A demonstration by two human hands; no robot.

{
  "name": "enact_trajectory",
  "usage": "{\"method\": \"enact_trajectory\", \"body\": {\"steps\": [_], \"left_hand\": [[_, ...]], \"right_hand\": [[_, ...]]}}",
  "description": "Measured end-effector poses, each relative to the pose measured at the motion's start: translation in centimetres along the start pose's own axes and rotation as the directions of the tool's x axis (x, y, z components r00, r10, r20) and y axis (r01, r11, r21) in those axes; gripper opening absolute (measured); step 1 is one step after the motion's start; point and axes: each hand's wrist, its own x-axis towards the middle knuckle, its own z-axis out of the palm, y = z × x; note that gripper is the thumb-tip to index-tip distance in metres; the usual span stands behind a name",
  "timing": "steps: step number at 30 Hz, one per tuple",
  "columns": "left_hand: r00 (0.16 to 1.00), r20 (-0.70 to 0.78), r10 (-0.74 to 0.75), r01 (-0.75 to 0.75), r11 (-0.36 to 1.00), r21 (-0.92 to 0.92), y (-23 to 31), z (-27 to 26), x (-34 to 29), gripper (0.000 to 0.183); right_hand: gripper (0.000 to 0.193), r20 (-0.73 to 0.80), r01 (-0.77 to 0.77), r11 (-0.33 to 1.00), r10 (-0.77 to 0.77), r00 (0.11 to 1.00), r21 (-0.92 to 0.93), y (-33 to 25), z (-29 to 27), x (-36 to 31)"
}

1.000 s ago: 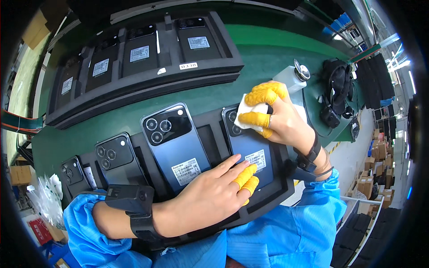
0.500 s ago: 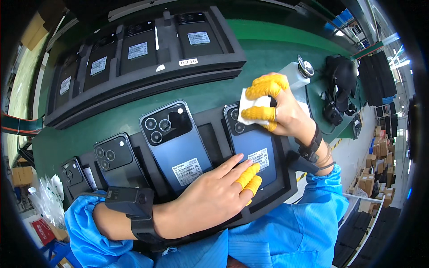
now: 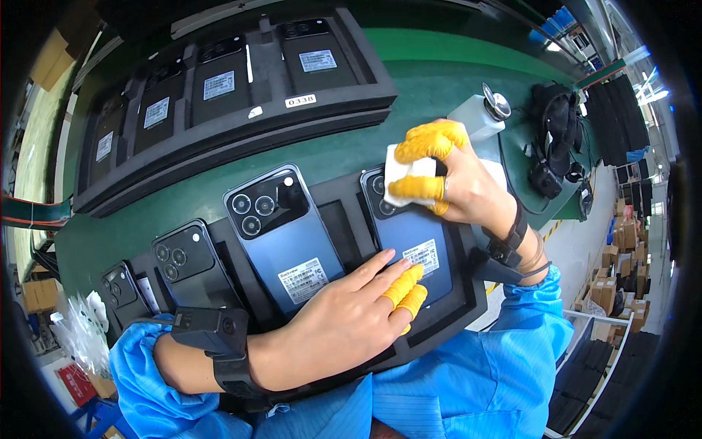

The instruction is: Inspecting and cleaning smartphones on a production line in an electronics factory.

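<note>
My right hand (image 3: 461,175), with yellow finger cots, is closed on a folded white wiping cloth (image 3: 398,164). The cloth presses against the top of a blue smartphone (image 3: 398,228), over part of its black camera area. My left hand (image 3: 344,322) rests on the lower part of the same phone, beside its white label, fingers stretched out; two of them wear yellow cots. That phone lies face down in a black foam tray (image 3: 468,282). To its left lie a second blue smartphone (image 3: 311,238) and two dark smartphones, a nearer one (image 3: 212,282) and a farther one (image 3: 124,300).
Behind stands a stack of black foam trays (image 3: 336,110) holding several dark phones. A white pump bottle (image 3: 475,117) and a black strapped device (image 3: 552,139) stand on the green table (image 3: 417,80) at the right. Clear plastic bags (image 3: 80,329) lie at the left.
My right hand and the cloth have shifted slightly left across the phone's camera area. My left hand stays on the lower part of the phone.
</note>
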Motion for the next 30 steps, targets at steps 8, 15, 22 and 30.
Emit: {"method": "enact_trajectory", "body": {"steps": [8,15,22,30], "left_hand": [[1.000,0.020,-0.003,0.004,1.000,-0.028,-0.1,0.1,-0.1,0.027],[1.000,-0.029,-0.006,0.006,1.000,-0.001,0.0,0.2,0.0,0.025],[0.999,-0.050,-0.017,0.017,1.000,-0.016,0.0,0.3,0.0,0.026],[0.999,-0.036,-0.021,0.020,0.999,-0.027,0.0,0.2,0.0,0.025]], "right_hand": [[0.042,0.071,0.020,0.998,-0.015,0.997,-0.062,0.0,-0.5,-0.4],[0.022,0.001,-0.117,0.992,0.117,0.993,0.055,-0.2,-1.0,-2.3],[0.019,-0.285,-0.196,0.919,0.300,0.910,0.341,0.4,-2.0,-2.7],[0.035,-0.219,-0.082,0.996,0.085,0.972,0.020,-1.2,0.0,0.1]]}}
